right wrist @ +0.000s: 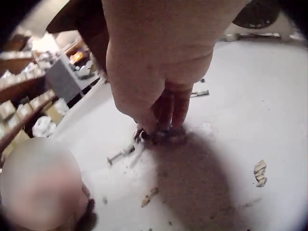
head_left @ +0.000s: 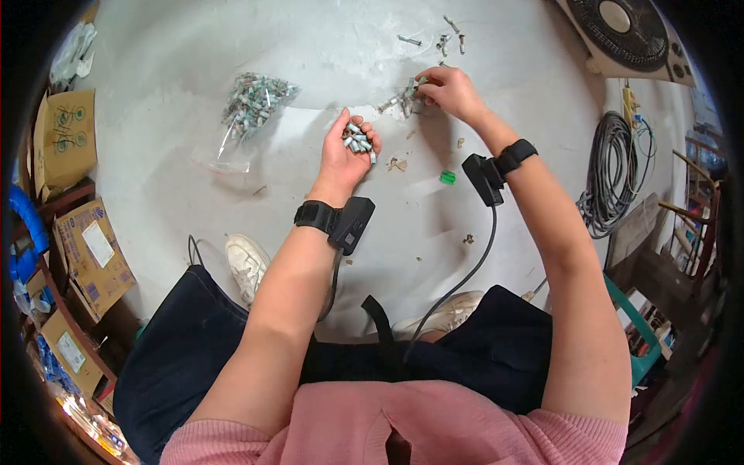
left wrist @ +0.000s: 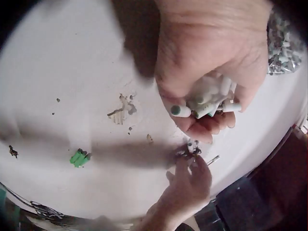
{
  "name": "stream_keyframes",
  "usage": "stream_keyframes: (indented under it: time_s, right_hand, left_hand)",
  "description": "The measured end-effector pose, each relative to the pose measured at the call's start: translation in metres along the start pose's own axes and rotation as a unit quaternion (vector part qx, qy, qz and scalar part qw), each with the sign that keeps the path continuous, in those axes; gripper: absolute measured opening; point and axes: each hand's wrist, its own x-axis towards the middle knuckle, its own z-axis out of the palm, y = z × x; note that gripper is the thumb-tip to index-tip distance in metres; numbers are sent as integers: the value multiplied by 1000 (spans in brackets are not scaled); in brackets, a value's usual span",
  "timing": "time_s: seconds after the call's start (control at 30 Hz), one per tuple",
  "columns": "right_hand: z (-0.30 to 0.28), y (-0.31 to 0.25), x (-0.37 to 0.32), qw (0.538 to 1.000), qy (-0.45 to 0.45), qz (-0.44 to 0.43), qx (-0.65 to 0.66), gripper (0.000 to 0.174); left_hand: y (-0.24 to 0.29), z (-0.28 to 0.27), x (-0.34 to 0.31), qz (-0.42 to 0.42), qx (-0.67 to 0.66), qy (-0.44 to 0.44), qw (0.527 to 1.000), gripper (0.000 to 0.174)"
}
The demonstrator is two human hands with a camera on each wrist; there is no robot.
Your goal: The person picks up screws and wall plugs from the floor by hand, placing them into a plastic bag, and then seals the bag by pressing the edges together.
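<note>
My left hand [head_left: 341, 164] is cupped palm up, fingers curled round a handful of small whitish-teal plugs [head_left: 356, 139]. In the left wrist view, several plug ends [left wrist: 181, 111] show between its thumb and fingers. My right hand [head_left: 456, 91] reaches down to a small pile of plugs and screws [head_left: 404, 102] on the floor, its thumb and fingers pinching plugs at the pile's right side. The right wrist view shows the fingertips in the pile, a screw [right wrist: 120, 155] sticking out beside them; the pinched pieces are mostly hidden.
A clear plastic bag [head_left: 260, 101] full of similar plugs lies left of the hands. More loose screws [head_left: 445, 43] are scattered farther off. A green piece [head_left: 447, 177] lies nearer me. A fan [head_left: 620, 39] and coiled cable [head_left: 612, 170] are at right, cardboard boxes [head_left: 94, 256] at left.
</note>
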Motion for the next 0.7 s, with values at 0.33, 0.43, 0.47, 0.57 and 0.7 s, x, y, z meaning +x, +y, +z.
stream_keyframes:
  time_s: [0.33, 0.43, 0.47, 0.57, 0.7]
  right_hand:
    - [-35, -40, -20, 964, -131, 137, 186, 20]
    - [-34, -57, -29, 953, -241, 47, 179, 22]
    - [-33, -52, -28, 953, -241, 48, 179, 22]
    - [-26, -27, -26, 987, -136, -31, 75, 21]
    - [-7, -21, -52, 979, -181, -61, -75, 30]
  left_hand:
    - [-13, 16, 0, -23, 65, 7, 998, 24]
    - [-17, 23, -9, -41, 70, -12, 997, 26]
    - [-17, 23, -10, -42, 71, -12, 997, 26]
    - [-17, 20, -8, -26, 48, -9, 998, 23]
    - [-9, 8, 1, -8, 29, -26, 999, 20]
